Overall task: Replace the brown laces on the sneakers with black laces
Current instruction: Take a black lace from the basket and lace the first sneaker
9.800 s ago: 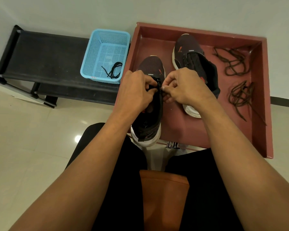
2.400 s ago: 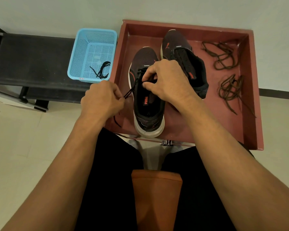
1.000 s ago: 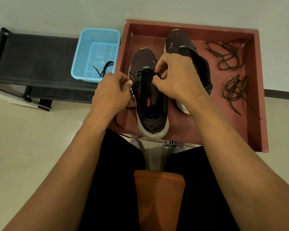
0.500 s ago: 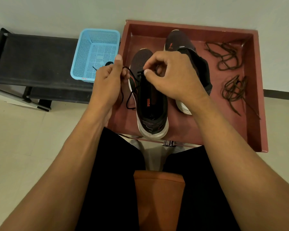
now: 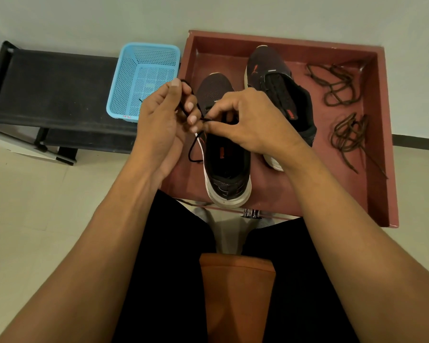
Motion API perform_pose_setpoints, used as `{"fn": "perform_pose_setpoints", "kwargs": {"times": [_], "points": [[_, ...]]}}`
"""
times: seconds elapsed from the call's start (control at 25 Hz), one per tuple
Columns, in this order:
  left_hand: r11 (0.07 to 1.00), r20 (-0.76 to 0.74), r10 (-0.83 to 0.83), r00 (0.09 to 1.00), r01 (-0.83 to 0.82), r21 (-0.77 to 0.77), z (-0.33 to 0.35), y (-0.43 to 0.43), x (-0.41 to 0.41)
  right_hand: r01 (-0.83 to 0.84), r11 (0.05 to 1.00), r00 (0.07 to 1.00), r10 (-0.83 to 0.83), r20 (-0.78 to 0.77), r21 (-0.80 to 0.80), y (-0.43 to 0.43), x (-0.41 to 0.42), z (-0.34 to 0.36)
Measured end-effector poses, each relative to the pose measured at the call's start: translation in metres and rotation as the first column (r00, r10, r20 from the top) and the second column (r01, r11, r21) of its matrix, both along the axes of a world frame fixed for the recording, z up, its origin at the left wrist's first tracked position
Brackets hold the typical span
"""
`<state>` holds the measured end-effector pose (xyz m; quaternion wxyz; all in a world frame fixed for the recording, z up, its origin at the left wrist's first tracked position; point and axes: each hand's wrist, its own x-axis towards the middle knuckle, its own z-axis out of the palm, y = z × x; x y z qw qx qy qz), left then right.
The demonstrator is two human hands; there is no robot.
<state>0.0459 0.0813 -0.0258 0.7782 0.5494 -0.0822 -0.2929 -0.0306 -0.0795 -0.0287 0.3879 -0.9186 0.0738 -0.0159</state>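
Two dark sneakers lie in a red-brown tray (image 5: pixel 282 196). The near sneaker (image 5: pixel 227 167) points away from me, heel at the tray's front edge. A black lace (image 5: pixel 192 149) runs from its eyelets. My left hand (image 5: pixel 164 125) pinches one lace end, raised by the basket's corner. My right hand (image 5: pixel 250 120) pinches the other end over the tongue, fingertips almost touching the left hand's. The second sneaker (image 5: pixel 278 87) lies behind, partly hidden by my right hand. Two bundles of brown laces (image 5: pixel 337 85) (image 5: pixel 349 134) rest at the tray's right side.
A light blue mesh basket (image 5: pixel 144 68) stands on a black bench (image 5: pixel 57 90) left of the tray; another black lace (image 5: pixel 140 100) barely shows in it behind my left hand. A wall runs behind. My legs and an orange-brown seat edge (image 5: pixel 235 293) fill the foreground.
Over the last second both hands lifted from the sneaker's eyelets with the lace ends. They now meet over the tongue, the left hand holding a loop up.
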Motion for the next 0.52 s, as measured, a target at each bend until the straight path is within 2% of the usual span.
{"fn": "perform_pose_setpoints", "kwargs": {"times": [0.2, 0.32, 0.52], "points": [[0.983, -0.024, 0.097, 0.995, -0.092, 0.162, -0.004, 0.002, 0.005, 0.1, 0.99, 0.993, -0.106, 0.059, 0.1, -0.016, -0.005, -0.001], [0.983, -0.042, 0.09, 0.995, -0.082, 0.166, -0.006, 0.001, 0.004, 0.082, 0.988, 0.995, -0.089, 0.051, 0.129, -0.015, -0.005, 0.0], [0.99, -0.059, 0.059, 0.997, -0.051, 0.129, -0.005, 0.0, 0.004, -0.015, 0.999, 0.998, 0.018, 0.053, -0.049, -0.008, -0.003, -0.001]]}}
